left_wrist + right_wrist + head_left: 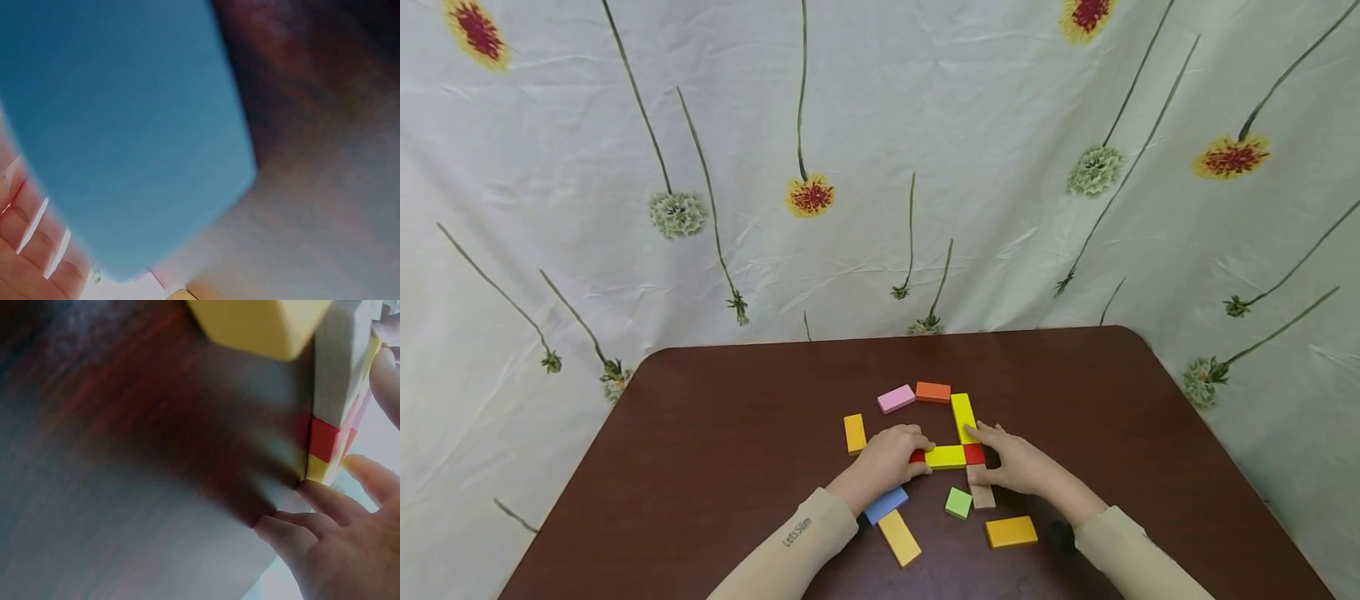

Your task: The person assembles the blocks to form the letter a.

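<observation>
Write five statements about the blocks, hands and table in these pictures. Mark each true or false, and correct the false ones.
1. The pink block lies beside the red-orange block. True.
2. The left hand holds the green block. False: its fingers and thumb are around the left red block; the green block lies apart from that hand.
3. The right red block has a yellow block directly to its left. True.
4. The table is white. False: it is dark brown.
5. The right hand is nearer the tan block than the blue block. True.
</observation>
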### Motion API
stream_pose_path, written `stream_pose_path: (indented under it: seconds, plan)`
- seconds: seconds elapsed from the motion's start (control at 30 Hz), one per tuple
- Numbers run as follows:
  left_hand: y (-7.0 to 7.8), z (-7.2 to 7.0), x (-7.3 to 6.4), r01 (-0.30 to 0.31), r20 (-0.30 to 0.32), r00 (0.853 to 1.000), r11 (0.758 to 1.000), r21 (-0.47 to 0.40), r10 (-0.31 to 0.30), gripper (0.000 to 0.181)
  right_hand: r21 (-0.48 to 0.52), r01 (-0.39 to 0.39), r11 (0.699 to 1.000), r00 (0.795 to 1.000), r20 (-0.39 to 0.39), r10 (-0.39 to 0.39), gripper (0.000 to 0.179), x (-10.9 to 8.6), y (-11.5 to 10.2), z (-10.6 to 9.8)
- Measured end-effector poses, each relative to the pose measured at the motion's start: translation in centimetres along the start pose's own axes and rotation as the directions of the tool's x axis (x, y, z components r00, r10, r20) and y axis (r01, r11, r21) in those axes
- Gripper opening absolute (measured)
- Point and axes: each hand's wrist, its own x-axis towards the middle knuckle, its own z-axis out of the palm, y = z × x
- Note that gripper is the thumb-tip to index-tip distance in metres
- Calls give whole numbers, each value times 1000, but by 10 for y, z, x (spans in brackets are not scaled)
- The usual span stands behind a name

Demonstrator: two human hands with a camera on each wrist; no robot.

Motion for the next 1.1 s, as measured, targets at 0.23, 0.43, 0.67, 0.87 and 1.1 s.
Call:
stream_pose_path:
  seconds: [0.23,0.43,0.67,0.87,1.1]
  plan:
    - [0,0,1,-2,-3,1000,1000,11,2,31,-16,-18,1000,1000,12,19,76,2,1,1]
    - [0,0,1,6,1,1000,1000,9,-6,31,-42,-23,999,1000,4,24,76,4,1,1]
    - [1,1,1,8,2,1000,1000,12,-8,32,-48,-32,998,999,13,32,76,3,1,1]
    - [2,1,1,17,-6,1000,1000,16,-17,32,-42,-22,999,999,27,23,77,2,1,1]
    - [3,-1,1,23,-12,1000,1000,-9,-23,33,-45,-36,998,999,27,37,76,2,-1,0]
